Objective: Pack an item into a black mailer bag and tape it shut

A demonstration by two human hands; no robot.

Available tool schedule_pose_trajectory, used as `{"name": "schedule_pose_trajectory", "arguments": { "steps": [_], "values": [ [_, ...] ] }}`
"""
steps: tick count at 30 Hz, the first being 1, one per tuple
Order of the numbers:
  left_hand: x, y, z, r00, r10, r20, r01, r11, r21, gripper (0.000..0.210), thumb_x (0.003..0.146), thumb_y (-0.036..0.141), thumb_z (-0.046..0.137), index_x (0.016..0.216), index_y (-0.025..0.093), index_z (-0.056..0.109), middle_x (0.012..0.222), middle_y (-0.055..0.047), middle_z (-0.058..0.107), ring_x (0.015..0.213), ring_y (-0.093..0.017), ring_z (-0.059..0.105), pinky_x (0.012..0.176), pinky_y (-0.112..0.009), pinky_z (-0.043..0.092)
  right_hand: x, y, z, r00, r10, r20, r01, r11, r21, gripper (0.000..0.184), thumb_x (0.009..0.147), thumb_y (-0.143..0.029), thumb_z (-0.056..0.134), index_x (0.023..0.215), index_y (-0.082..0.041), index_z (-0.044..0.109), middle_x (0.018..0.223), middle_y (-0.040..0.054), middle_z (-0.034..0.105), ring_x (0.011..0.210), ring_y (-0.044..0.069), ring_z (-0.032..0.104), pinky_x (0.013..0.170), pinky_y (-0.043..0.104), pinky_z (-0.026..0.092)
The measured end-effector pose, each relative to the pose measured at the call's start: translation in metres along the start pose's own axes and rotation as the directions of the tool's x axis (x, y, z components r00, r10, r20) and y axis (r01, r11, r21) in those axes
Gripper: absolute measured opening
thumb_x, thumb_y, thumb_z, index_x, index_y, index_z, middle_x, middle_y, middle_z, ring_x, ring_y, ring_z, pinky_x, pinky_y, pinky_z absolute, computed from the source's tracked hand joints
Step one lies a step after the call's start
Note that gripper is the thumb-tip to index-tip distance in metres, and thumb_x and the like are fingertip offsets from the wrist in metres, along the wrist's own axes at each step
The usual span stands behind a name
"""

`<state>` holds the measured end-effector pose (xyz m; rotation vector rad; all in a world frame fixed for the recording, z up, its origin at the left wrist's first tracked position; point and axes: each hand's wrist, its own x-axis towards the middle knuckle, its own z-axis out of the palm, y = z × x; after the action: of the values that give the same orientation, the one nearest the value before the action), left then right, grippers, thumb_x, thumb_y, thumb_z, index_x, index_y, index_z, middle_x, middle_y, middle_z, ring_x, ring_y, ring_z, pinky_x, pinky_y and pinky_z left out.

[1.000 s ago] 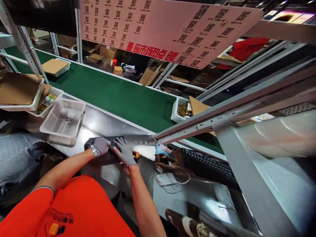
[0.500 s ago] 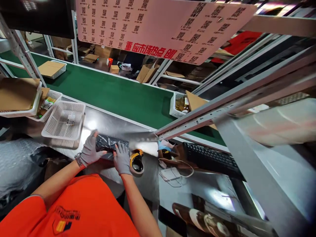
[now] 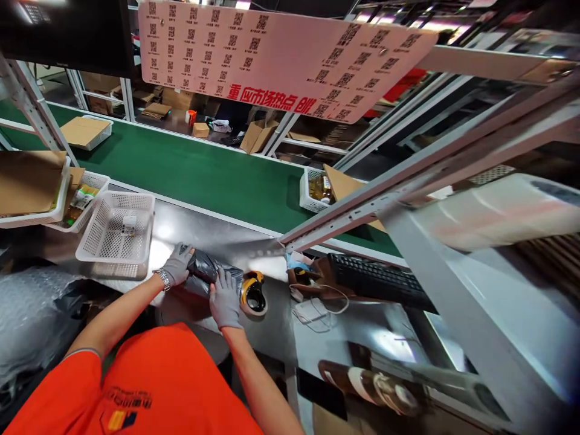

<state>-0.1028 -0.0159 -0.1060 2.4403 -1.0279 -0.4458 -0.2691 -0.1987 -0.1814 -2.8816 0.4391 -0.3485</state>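
Grey-gloved left hand (image 3: pixel 177 266) & right hand (image 3: pixel 225 300) pressing black poly bag (image 3: pixel 205 270), tape dispenser (image 3: pixel 253 293) beside

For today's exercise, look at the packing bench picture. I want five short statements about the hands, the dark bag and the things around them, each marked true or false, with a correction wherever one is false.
1. Both the left hand and the right hand wear grey gloves. True.
2. The hands rest on a white cardboard box. False: they press on a dark plastic bag lying on the steel bench.
3. A yellow and black tape dispenser lies just right of the right hand. True.
4. The white basket beside the left hand is piled full of bottles. False: it is almost bare, with only a small label or slip inside.
5. The conveyor belt behind the bench is red. False: it is green.
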Motion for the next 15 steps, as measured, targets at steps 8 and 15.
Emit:
{"name": "schedule_pose_trajectory", "arguments": {
  "steps": [8,15],
  "values": [
    [0.006,0.017,0.016,0.999,0.045,0.004,-0.044,0.956,0.289,0.078,0.1,0.013,0.054,0.176,-0.003,0.05,0.189,-0.03,0.037,0.18,-0.041,0.035,0.148,-0.065,0.024,-0.014,-0.002,-0.015,0.996,0.064,0.065,-0.085,0.902,0.424,0.065,0.11,-0.041,0.053,0.16,-0.005,0.07,0.179,0.0277,0.056,0.172,0.042,0.049,0.143,0.067,0.036],
    [-0.02,0.049,0.025,0.999,-0.034,0.028,0.025,0.964,0.265,0.105,0.088,0.033,0.071,0.18,-0.008,0.041,0.192,-0.035,0.021,0.182,-0.049,0.023,0.15,-0.069,0.016,-0.006,0.126,-0.028,0.718,0.696,-0.008,-0.62,0.645,0.446,0.082,0.106,-0.046,0.032,0.173,-0.001,0.048,0.157,0.0324,0.071,0.137,0.036,0.078,0.111,0.05,0.067]
  ]
}}
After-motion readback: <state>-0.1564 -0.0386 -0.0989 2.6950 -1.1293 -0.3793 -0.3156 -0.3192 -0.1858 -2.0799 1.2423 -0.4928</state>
